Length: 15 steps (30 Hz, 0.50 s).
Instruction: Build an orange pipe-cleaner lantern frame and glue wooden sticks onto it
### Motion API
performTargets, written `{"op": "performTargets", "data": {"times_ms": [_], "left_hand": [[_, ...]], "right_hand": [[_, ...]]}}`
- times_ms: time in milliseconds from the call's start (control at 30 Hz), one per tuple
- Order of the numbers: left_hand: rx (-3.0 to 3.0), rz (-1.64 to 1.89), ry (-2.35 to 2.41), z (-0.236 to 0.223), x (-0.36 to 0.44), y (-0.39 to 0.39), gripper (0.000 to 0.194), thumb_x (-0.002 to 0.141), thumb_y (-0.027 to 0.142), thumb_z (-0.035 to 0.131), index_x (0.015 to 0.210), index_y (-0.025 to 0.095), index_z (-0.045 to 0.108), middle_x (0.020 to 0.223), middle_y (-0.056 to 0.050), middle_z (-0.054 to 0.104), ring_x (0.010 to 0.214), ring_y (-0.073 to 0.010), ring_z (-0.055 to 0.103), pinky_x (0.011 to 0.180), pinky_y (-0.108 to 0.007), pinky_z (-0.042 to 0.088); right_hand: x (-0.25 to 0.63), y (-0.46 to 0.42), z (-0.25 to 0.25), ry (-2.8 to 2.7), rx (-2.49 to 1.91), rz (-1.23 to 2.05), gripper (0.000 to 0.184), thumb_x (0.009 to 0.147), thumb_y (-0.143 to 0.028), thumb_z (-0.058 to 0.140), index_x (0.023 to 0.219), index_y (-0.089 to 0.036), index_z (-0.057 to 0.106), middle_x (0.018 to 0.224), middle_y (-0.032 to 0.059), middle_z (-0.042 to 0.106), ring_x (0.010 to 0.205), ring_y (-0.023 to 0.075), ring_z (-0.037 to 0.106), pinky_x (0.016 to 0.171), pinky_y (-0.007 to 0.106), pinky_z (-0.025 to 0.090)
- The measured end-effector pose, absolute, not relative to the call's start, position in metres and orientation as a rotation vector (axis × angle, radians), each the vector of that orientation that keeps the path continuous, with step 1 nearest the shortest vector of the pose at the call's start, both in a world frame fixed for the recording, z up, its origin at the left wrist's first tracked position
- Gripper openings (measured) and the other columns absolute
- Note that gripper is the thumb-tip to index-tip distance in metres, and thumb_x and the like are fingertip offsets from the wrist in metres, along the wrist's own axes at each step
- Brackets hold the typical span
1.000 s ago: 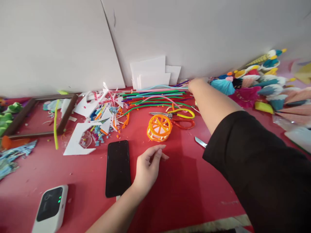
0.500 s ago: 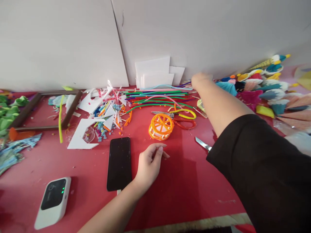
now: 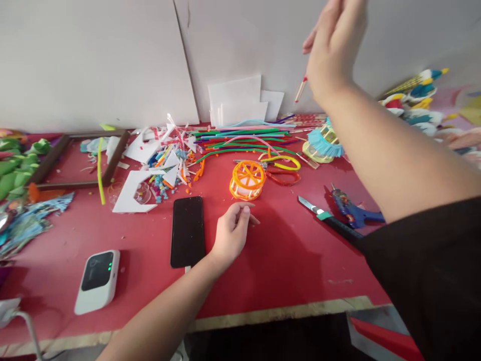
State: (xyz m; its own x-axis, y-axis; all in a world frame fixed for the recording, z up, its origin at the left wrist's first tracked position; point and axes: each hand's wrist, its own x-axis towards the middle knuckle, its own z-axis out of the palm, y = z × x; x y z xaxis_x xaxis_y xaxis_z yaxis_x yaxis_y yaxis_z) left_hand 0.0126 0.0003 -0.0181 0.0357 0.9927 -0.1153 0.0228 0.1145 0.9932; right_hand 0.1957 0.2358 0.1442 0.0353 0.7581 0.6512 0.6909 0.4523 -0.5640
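Observation:
My left hand (image 3: 232,229) rests above the red table with its fingers loosely bent and apart, and nothing shows in it. Just beyond it stands a small round orange frame (image 3: 247,179) with spoked rings, pale uprights and a white inside. My right hand (image 3: 334,50) is raised high in front of the grey wall, partly cut off by the top edge. From under its palm sticks out a thin pale stick with red marks (image 3: 300,90); the fingers' hold on it is mostly hidden. Below that arm stands a similar frame with a light blue frilled band (image 3: 323,143).
Scissors with yellow and red handles (image 3: 283,163) lie behind the orange frame. A utility knife (image 3: 330,219) and a blue glue gun (image 3: 353,208) lie to the right. Coloured pipe cleaners (image 3: 248,138), scraps (image 3: 169,170), a phone (image 3: 187,230) and a white device (image 3: 98,281) are also there.
My right hand has lifted from the back of the table up in front of the wall, now with the stick. The blue-frilled frame and glue gun have come into sight. My left hand stays put.

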Motion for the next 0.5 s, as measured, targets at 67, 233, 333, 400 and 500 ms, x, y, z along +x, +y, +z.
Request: {"op": "performTargets", "data": {"times_ms": [67, 233, 333, 400, 500], "left_hand": [[1.152, 1.093, 1.23, -0.019, 0.013, 0.001, 0.031, 0.094, 0.045, 0.056, 0.099, 0.017, 0.067, 0.072, -0.003, 0.072, 0.064, -0.0138, 0.067, 0.066, -0.026, 0.056], [1.169, 1.16, 1.18, -0.02, 0.013, 0.001, 0.028, 0.091, 0.043, 0.062, 0.096, 0.017, 0.067, 0.08, -0.004, 0.071, 0.061, -0.0109, 0.063, 0.063, -0.024, 0.055], [1.206, 1.173, 1.179, -0.018, 0.014, -0.001, 0.024, 0.091, 0.04, 0.061, 0.094, 0.018, 0.067, 0.081, -0.003, 0.07, 0.064, -0.0108, 0.062, 0.065, -0.024, 0.055], [1.239, 1.188, 1.178, -0.018, 0.014, -0.002, 0.022, 0.091, 0.04, 0.061, 0.092, 0.018, 0.067, 0.083, -0.003, 0.07, 0.065, -0.0109, 0.061, 0.066, -0.024, 0.054], [1.264, 1.208, 1.193, -0.018, 0.014, -0.001, 0.023, 0.09, 0.041, 0.062, 0.091, 0.019, 0.068, 0.084, -0.003, 0.07, 0.067, -0.0114, 0.062, 0.066, -0.024, 0.053]], "right_hand": [[0.185, 0.197, 0.145, -1.376, -0.929, 0.279, 0.021, 0.107, -0.02, 0.027, 0.125, -0.018, 0.038, 0.121, 0.0062, 0.06, 0.061, 0.0045, 0.056, 0.056, 0.023, 0.046], [0.174, 0.086, 0.108, -1.291, -0.729, 0.842, 0.024, 0.108, -0.028, 0.032, 0.091, -0.027, 0.049, 0.058, -0.0077, 0.048, 0.04, 0.0086, 0.039, 0.038, 0.024, 0.031], [0.172, 0.041, 0.064, -1.298, -0.728, 0.911, 0.02, 0.104, -0.043, 0.046, 0.091, -0.029, 0.054, 0.061, -0.0056, 0.054, 0.045, 0.0114, 0.045, 0.041, 0.027, 0.035], [0.169, 0.024, 0.033, -1.27, -0.716, 0.932, 0.019, 0.103, -0.045, 0.048, 0.094, -0.03, 0.055, 0.064, -0.0053, 0.055, 0.049, 0.0119, 0.047, 0.045, 0.028, 0.038], [0.165, 0.014, 0.006, -1.287, -0.733, 0.968, 0.02, 0.103, -0.047, 0.048, 0.094, -0.03, 0.052, 0.067, -0.0049, 0.057, 0.055, 0.0134, 0.051, 0.053, 0.031, 0.043]]}}
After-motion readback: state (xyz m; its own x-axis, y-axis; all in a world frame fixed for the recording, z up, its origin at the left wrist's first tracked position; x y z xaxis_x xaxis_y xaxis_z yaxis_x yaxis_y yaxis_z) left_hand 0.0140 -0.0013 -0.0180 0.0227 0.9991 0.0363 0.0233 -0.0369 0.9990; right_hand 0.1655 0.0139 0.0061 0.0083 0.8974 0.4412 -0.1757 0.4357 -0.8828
